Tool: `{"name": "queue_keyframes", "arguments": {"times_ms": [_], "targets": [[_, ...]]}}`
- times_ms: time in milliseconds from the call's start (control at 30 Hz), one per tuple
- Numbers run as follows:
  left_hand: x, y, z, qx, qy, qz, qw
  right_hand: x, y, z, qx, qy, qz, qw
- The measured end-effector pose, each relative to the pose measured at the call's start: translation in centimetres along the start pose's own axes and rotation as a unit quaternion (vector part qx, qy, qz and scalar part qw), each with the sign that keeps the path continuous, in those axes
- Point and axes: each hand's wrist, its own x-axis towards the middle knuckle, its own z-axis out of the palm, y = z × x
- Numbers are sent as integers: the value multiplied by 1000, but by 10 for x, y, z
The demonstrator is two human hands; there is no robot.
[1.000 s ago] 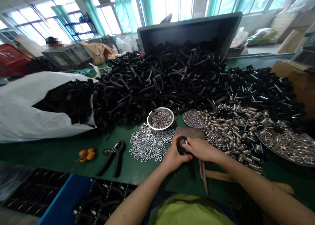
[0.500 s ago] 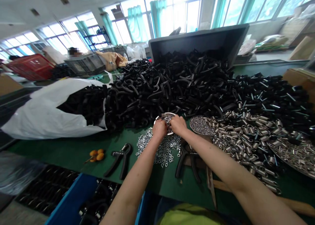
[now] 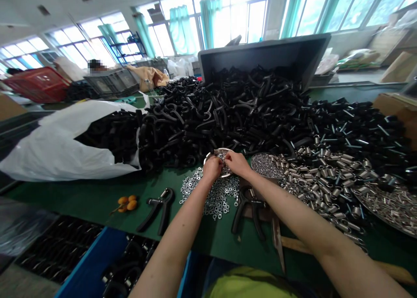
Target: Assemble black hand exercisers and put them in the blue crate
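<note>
My left hand [image 3: 211,167] and my right hand [image 3: 236,163] reach together into a small round metal dish [image 3: 217,152] of tiny silvery parts, fingers curled in a pinch; what they hold is too small to see. Just in front of the dish lies a loose heap of silver washers [image 3: 216,194]. A black hand-grip exerciser [image 3: 249,204] rests under my right forearm on a metal block. A second assembled hand grip [image 3: 158,209] lies to the left on the green table [image 3: 97,198].
A big pile of black handles [image 3: 234,111] spills from a tipped grey bin [image 3: 260,52]. Springs [image 3: 319,176] and a metal tray [image 3: 387,204] sit right. A white bag [image 3: 48,146] of handles lies left, orange fruits [image 3: 127,203] near it, a blue crate [image 3: 94,263] below. A person stands far back left.
Both hands left the hand grip on the metal block and reached forward into the small dish. The head tilted up; over the last half second the hands barely moved.
</note>
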Motion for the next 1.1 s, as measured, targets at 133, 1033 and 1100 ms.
{"name": "queue_keyframes", "arguments": {"times_ms": [133,1033,1100], "targets": [[-1,-1,-1,-54,20,-8,998,-34,25,-23,76,2,2,997],[-115,62,23,-157,-55,147,975,-118,36,-27,-168,-87,-65,980],[-116,61,23,-123,-54,171,976,-134,42,-41,-167,-70,-58,982]]}}
